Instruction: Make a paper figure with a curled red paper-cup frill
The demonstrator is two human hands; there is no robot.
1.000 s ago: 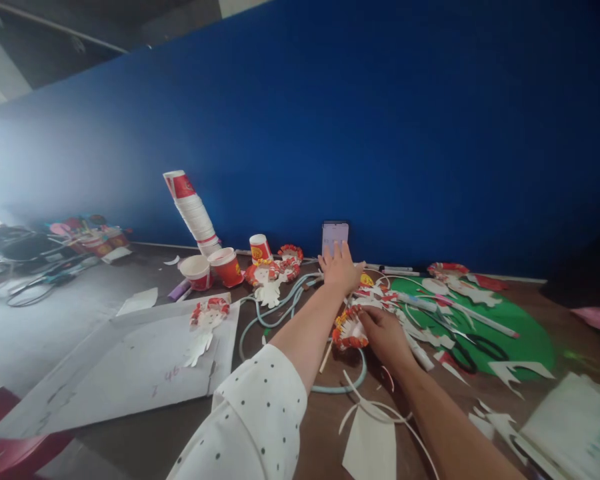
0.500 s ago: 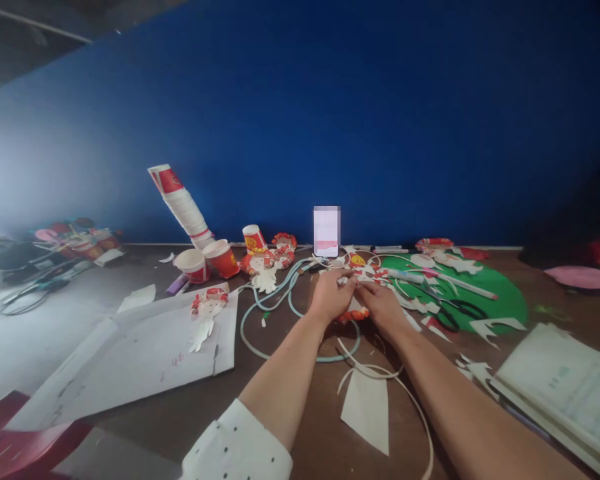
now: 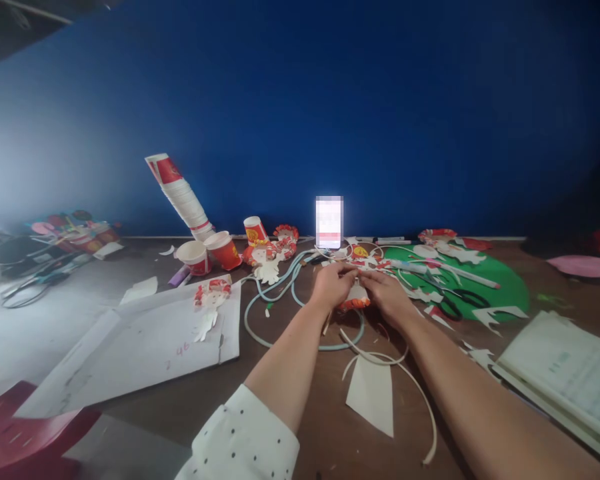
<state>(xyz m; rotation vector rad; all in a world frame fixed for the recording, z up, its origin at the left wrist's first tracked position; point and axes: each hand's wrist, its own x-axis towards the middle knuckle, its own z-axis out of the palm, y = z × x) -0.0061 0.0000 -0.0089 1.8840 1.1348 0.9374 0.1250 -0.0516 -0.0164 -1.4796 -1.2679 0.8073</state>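
Note:
Near the middle of the table, my left hand [image 3: 333, 287] and my right hand [image 3: 386, 293] meet over a red-and-white paper cutout [image 3: 356, 296]. Both hands are closed, with fingertips pinching its upper edge from either side. Its lower rim is a crinkled red-orange fringe, and the fingers partly cover the white middle. Just beyond the hands lie more red-and-white paper pieces with a yellow emblem [image 3: 360, 252]. A pale blue cable [image 3: 253, 323] loops beside and beneath my left hand. Below the hands, a white paper scrap [image 3: 373, 393] lies under a thin white cord [image 3: 420, 400].
Leaning stacked paper cups [image 3: 180, 197] and two upright cups [image 3: 224, 250] stand at left. A phone [image 3: 329, 223] rests against the blue partition [image 3: 380, 120]. Black-handled scissors [image 3: 473, 300] lie on a green mat [image 3: 505, 287] at right, near an open notebook [image 3: 565, 373]. A white board [image 3: 145, 353] lies left.
The hands stay together, and the paper cutout between them now shows more of its white middle. The whole view has shifted slightly.

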